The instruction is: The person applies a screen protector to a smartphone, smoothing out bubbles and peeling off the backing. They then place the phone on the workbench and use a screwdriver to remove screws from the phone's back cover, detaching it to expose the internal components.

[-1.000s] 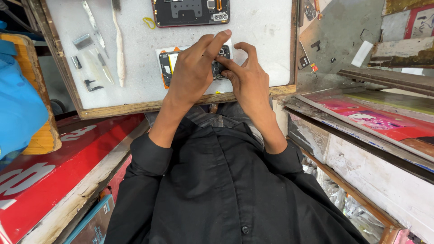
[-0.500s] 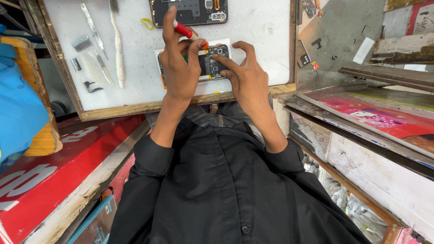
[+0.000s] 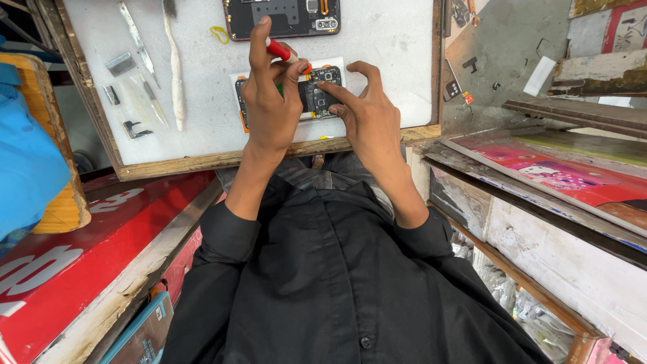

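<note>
Hands (image 3: 317, 111) arched over opened phone (image 3: 317, 94)

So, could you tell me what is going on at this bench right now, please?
A person in a black shirt is working on an opened phone that lies on a white work board. The left hand grips a red-handled screwdriver over the phone, while the right hand steadies the phone with its fingertips. A second opened phone lies further up the board, and tweezers and small metal parts lie to the left.
</note>
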